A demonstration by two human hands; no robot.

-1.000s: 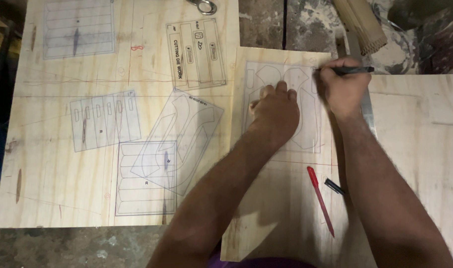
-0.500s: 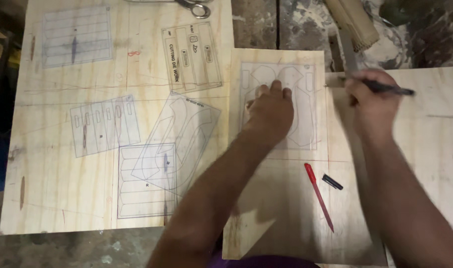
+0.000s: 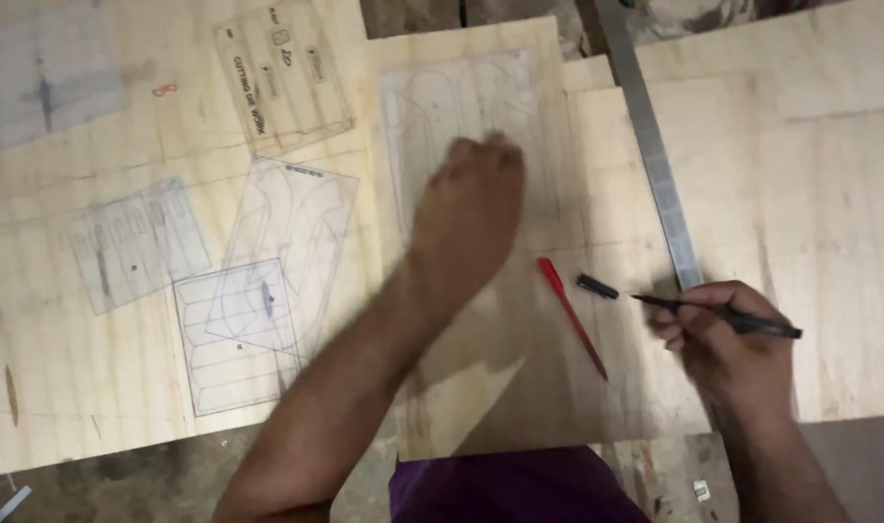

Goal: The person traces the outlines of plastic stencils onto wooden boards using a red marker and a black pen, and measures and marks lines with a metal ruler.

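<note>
Template held flat on plywood, pen lifted clear

Plywood sheet [image 3: 519, 387] carries a clear template [image 3: 461, 107] pinned under the flat, blurred left hand [image 3: 471, 218]; it may slip. Right hand [image 3: 737, 353] grasps a black pen [image 3: 718, 315] that may smear beside the steel ruler [image 3: 655, 165].

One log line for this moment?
left hand: flat on clear template | right hand: holds black pen | red pen: on plywood

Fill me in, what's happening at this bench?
A person works over plywood sheets. The left hand presses a clear template flat on the middle sheet. The right hand holds a black pen beside a metal ruler. A red pen and a black cap lie between the hands.
</note>
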